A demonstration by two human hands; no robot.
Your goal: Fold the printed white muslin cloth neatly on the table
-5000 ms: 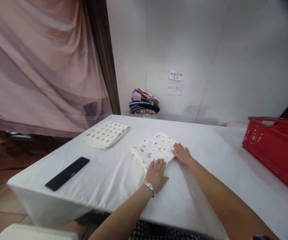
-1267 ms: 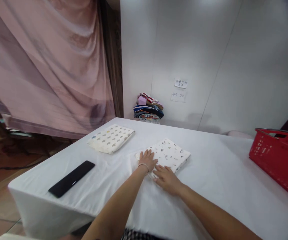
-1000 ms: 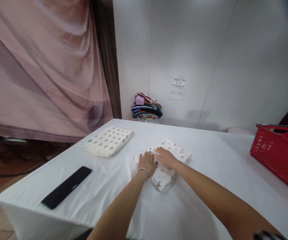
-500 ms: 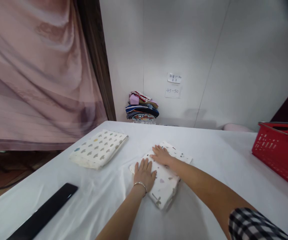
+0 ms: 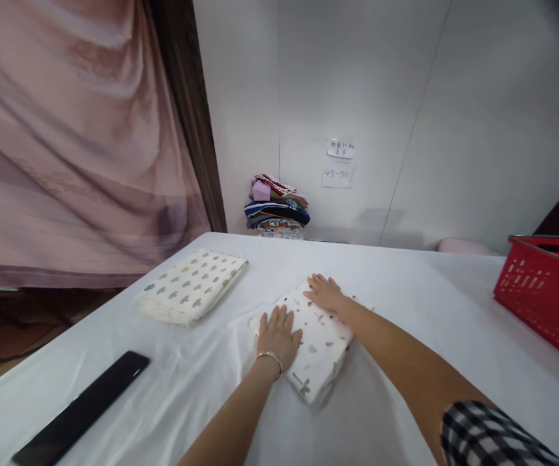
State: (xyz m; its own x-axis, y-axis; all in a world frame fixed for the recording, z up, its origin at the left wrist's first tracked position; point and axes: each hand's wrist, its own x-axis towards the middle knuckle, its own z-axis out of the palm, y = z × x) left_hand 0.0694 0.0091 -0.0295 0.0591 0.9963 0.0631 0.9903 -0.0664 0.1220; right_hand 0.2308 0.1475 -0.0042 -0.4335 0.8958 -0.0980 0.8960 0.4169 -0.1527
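A folded white cloth (image 5: 315, 343) with small grey and brown prints lies at an angle on the white-covered table (image 5: 162, 401). My left hand (image 5: 279, 340) rests flat on its left part, fingers apart, a bracelet on the wrist. Farther back, my right hand (image 5: 325, 294) lies flat on the cloth's far end with fingers spread. Both palms hide parts of the cloth. To the left sits a second folded cloth (image 5: 192, 285), cream with grey leaf-like prints; neither hand touches it.
A long black flat object (image 5: 85, 408) lies at the table's front left. On the right stands a red plastic basket (image 5: 546, 298). Behind the table are a stack of folded fabrics (image 5: 278, 206) and paper signs (image 5: 338, 175) on the wall. A pink curtain (image 5: 75, 142) hangs at left.
My right hand has slid a little away and to the right over the cloth, toward its far edge. The left hand has stayed nearly in place. The view has shifted slightly.
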